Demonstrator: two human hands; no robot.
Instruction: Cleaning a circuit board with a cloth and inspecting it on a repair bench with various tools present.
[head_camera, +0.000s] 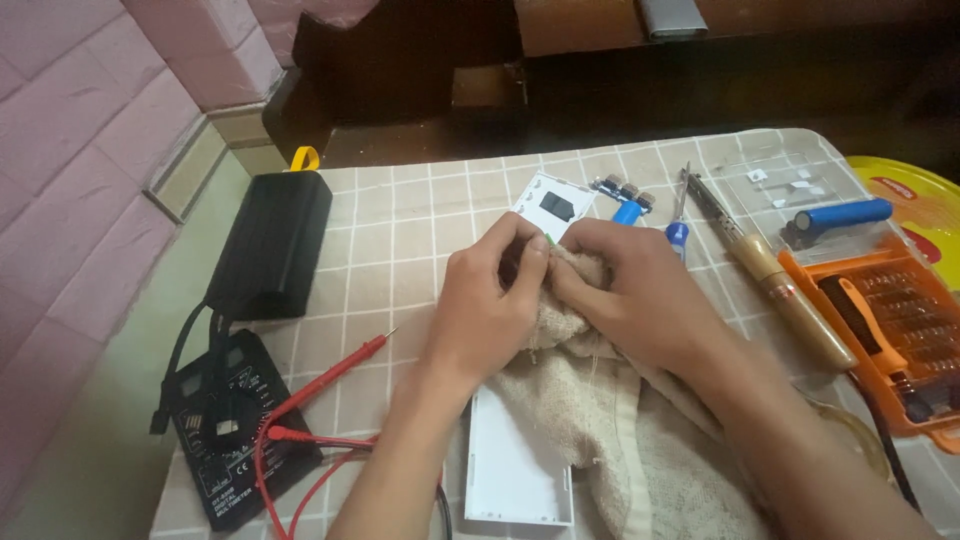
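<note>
Beige towel nearest; left hand and right hand pinch its bunched top end together, above white case.

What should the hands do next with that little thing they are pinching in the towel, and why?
Probably a small rub or turn of the piece inside the beige towel. The left hand and right hand meet fingertip to fingertip, pinching something tiny with a green edge, mostly hidden by cloth. The towel is bunched right around it, so wiping looks likeliest, though what the piece is cannot be told.
</note>
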